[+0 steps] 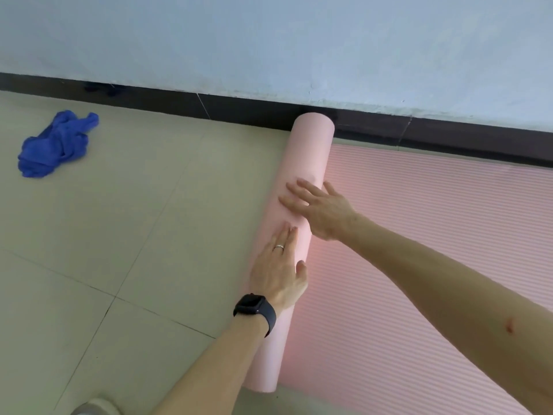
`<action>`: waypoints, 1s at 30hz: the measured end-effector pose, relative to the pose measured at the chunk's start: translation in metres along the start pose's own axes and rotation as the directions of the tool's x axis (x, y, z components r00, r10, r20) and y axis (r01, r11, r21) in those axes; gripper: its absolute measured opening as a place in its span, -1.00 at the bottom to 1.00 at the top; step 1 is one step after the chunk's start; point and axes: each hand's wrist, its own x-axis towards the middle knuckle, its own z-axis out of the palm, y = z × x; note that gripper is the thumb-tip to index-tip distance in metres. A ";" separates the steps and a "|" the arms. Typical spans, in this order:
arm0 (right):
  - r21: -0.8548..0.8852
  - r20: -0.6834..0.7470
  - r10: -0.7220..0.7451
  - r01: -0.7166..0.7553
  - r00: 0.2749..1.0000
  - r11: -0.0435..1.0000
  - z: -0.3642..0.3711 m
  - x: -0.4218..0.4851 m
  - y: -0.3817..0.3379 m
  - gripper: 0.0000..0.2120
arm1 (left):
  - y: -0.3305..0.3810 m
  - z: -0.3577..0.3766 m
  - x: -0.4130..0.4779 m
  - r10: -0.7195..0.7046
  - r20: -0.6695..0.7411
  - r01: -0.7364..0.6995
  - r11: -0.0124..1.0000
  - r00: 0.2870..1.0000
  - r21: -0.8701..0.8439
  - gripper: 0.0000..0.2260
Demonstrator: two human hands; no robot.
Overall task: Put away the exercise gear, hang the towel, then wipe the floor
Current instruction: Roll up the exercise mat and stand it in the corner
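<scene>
A pink exercise mat point(434, 235) lies ribbed side up on the tiled floor, partly rolled. Its rolled part point(308, 154) forms a long tube running from the wall towards me. My left hand point(279, 272), with a ring and a dark watch on the wrist, lies flat on the roll's near half, fingers together. My right hand point(321, 209) rests palm down on the roll a little farther along, fingers spread. Neither hand grips anything. A crumpled blue towel point(57, 145) lies on the floor at the far left.
A pale wall with a dark skirting board point(209, 107) runs across the back, touching the roll's far end. Beige floor tiles point(134, 220) spread between the towel and the roll. A grey shoe tip point(95, 407) shows at the bottom edge.
</scene>
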 end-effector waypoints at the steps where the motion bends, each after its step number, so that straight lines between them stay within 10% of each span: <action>1: -0.012 0.007 0.008 -0.007 1.000 1.000 0.004 -0.007 0.006 -0.23 | 0.000 -0.007 0.000 -0.010 -0.007 0.009 0.995 1.000 -0.096 -0.42; 5: -0.043 -0.003 0.034 -0.034 0.999 0.998 0.014 -0.034 0.020 -0.22 | -0.007 -0.018 0.008 -0.054 -0.171 0.044 0.997 0.984 -0.061 -0.42; 15: 0.134 -0.294 0.139 -0.103 0.946 0.986 0.009 -0.071 0.033 -0.44 | 0.052 0.026 0.000 -0.218 0.048 0.222 0.965 0.975 -0.142 -0.38; 22: -0.002 -0.168 0.032 -0.033 0.985 0.999 0.037 -0.103 0.040 -0.23 | 0.069 0.014 -0.008 -0.152 0.159 0.196 0.930 0.975 -0.311 -0.22; 26: 0.038 -0.236 0.108 -0.102 0.966 0.994 0.062 -0.131 0.053 -0.23 | 0.055 -0.003 0.004 -0.006 -0.052 0.006 1.000 0.999 -0.003 -0.37; 30: 0.114 -0.283 0.175 -0.148 0.943 0.982 0.071 -0.155 0.064 -0.23 | 0.060 0.018 0.006 -0.016 0.138 0.003 0.996 0.990 0.094 -0.39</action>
